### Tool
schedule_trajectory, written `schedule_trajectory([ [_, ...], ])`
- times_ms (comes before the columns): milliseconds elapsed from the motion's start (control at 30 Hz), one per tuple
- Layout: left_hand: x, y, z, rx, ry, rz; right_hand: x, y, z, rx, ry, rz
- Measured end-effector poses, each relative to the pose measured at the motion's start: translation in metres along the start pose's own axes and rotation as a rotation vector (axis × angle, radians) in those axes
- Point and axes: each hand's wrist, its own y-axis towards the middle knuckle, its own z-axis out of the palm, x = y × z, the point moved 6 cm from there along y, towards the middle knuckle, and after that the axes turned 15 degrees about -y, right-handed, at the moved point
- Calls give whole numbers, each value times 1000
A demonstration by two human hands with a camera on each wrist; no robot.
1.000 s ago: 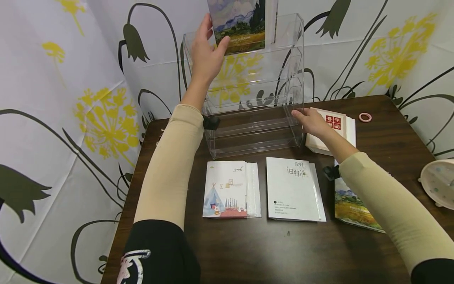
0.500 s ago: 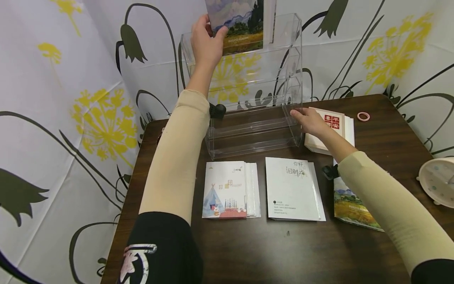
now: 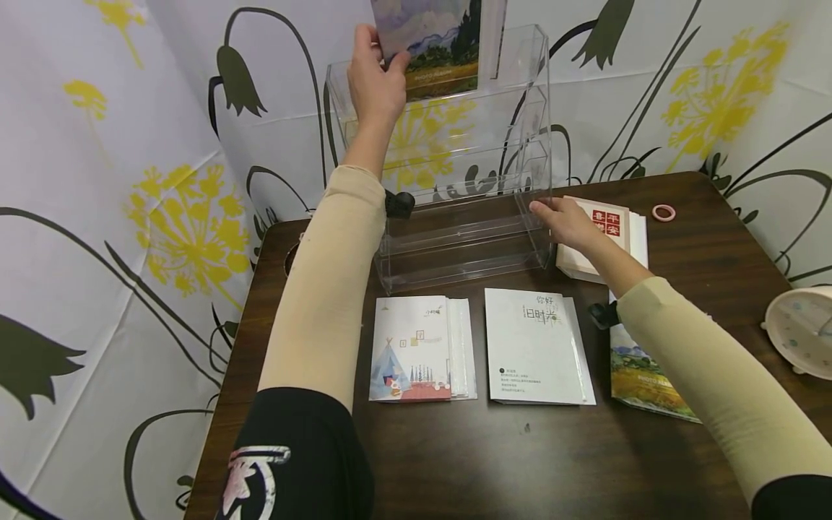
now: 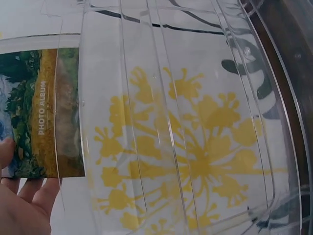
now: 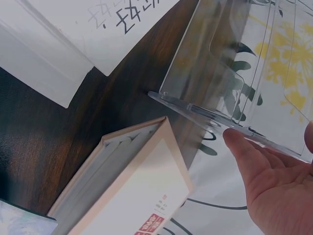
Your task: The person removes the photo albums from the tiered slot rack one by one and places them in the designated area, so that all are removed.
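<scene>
A photo album (image 3: pixel 434 54) with a painted landscape cover stands upright at the top tier of a clear acrylic rack (image 3: pixel 464 271). My left hand (image 3: pixel 378 83) grips its left edge, thumb on the front cover and fingers behind. In the left wrist view, the lower end of the album (image 4: pixel 41 112) shows partly through clear plastic. The album's top is cut off in the head view. My right hand (image 3: pixel 568 224) holds the rack's right side panel; in the right wrist view its fingers (image 5: pixel 244 152) lie against the outer face of that panel.
Before the rack lie a tent-pictured album (image 3: pixel 411 347) and a white album (image 3: pixel 536 347). Right of it are a beige album with red characters (image 3: pixel 601 220), a landscape album (image 3: pixel 643 375) partly under my right forearm, a pink ring (image 3: pixel 664 212) and a round clock (image 3: pixel 802 328).
My left wrist has turned a little, and its thumb sits higher on the album cover. The album has shifted slightly left along with the whole view. My right hand keeps its place on the rack.
</scene>
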Motion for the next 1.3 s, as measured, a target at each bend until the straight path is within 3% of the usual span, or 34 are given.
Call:
schedule_trajectory([
  [233,-1,-2,-5,-31,-69,40,3,-1,2,2,-29,5],
  [400,-9,-3,-8,-30,-131,135,4,-1,3,3,-36,16],
  [633,-32,-9,-14,-5,-194,285,2,0,2,-5,-35,6],
  [833,-54,-22,-27,15,-345,377,2,-1,2,-4,3,1],
  [967,-68,-41,-43,14,-536,436,1,-2,2,-2,6,6],
  [1100,-76,-75,-67,-17,-714,419,0,-3,1,-3,8,10],
  [1200,-70,-107,-92,-55,-770,380,0,-2,1,-2,10,8],
  [1300,-53,-138,-119,-84,-773,345,0,-2,2,1,18,13],
])
